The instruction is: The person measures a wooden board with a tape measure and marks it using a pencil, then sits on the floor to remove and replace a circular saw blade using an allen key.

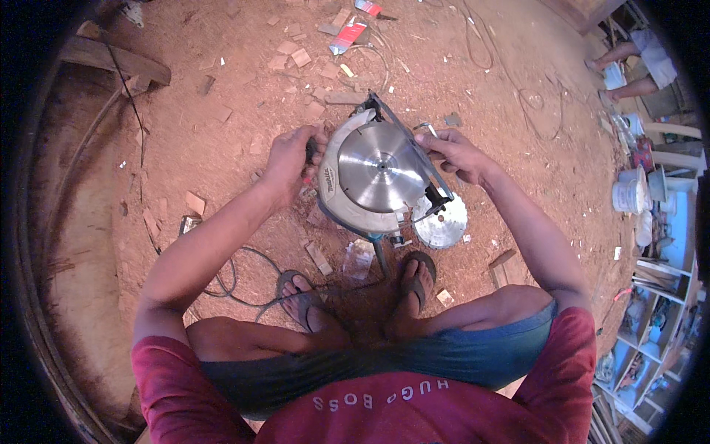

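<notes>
A circular saw lies on its side on the ground before me, its round toothed blade facing up. My left hand is closed at the saw's left side, around a dark part beside the pale blade guard. My right hand grips the edge of the dark base plate on the right, thumb on top and fingers curled. By that thumb shows a small bright bent metal piece; whether it belongs to the saw I cannot tell. A second saw blade lies flat on the ground, partly under the base plate.
Wood offcuts and sawdust litter the ground. A black cord loops near my sandalled feet. A red and white package lies farther off. Wooden timber stands at left; at right are buckets, shelves and another person's legs.
</notes>
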`<state>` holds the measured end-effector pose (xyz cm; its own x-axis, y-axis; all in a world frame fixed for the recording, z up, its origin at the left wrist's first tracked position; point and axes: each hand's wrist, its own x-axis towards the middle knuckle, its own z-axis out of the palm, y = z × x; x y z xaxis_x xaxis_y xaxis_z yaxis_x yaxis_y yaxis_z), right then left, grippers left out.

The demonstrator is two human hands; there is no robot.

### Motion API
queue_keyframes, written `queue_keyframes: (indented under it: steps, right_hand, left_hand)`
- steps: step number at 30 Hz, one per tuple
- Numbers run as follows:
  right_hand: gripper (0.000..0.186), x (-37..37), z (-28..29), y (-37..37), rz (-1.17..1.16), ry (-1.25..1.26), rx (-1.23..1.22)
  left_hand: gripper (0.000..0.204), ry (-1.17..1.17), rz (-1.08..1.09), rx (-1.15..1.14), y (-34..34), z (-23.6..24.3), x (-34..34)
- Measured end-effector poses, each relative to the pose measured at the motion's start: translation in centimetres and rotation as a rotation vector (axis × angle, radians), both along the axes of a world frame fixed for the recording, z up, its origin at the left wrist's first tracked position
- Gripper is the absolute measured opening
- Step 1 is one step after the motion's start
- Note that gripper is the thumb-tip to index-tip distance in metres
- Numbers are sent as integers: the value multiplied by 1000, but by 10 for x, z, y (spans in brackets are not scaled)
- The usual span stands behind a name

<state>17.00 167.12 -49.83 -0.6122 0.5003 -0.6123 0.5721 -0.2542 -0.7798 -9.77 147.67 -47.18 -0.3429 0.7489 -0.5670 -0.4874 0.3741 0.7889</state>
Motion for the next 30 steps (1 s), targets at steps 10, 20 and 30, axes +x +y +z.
queue_keyframes:
  steps: [10, 20, 30]
  right_hand:
    - [15, 8, -12, -14, -114, 251, -382]
    - [13, 18, -11, -16, -336, 274, -343]
    - [16, 26, -9, -13, -683, 354, -242]
  left_hand:
    - [31, 659, -142, 104, -3, -29, 13]
    - [40, 753, -234, 133, -7, -49, 12]
    - [33, 851, -102, 119, 7, -46, -1]
